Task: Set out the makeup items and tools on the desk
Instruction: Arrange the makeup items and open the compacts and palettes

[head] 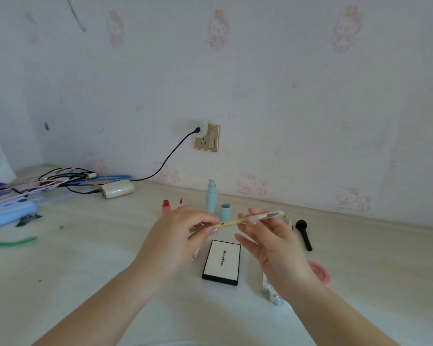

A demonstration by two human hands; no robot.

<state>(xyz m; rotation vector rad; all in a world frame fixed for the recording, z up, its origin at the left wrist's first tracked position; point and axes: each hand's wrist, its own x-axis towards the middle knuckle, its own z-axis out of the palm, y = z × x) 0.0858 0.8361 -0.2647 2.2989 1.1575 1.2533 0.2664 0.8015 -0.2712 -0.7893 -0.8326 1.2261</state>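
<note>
Both hands hold a thin yellow makeup pen (235,222) with a clear cap, raised above the desk. My left hand (178,236) pinches its near end, and my right hand (270,238) pinches it close to the capped tip. Below them a white palette with a black edge (221,262) lies flat. A pale teal pump bottle (211,196) stands behind with its cap (225,211) beside it. A red lip gloss tube (165,206) and its wand (180,202) stand left of the bottle. A black brush (304,233) lies at the right.
A pink round compact (321,272) and a clear packet (270,292) lie partly hidden under my right forearm. Tangled cables (68,178), a white charger box (117,190) and a blue pouch (8,213) fill the desk's left back. A green strip (10,242) lies at the left.
</note>
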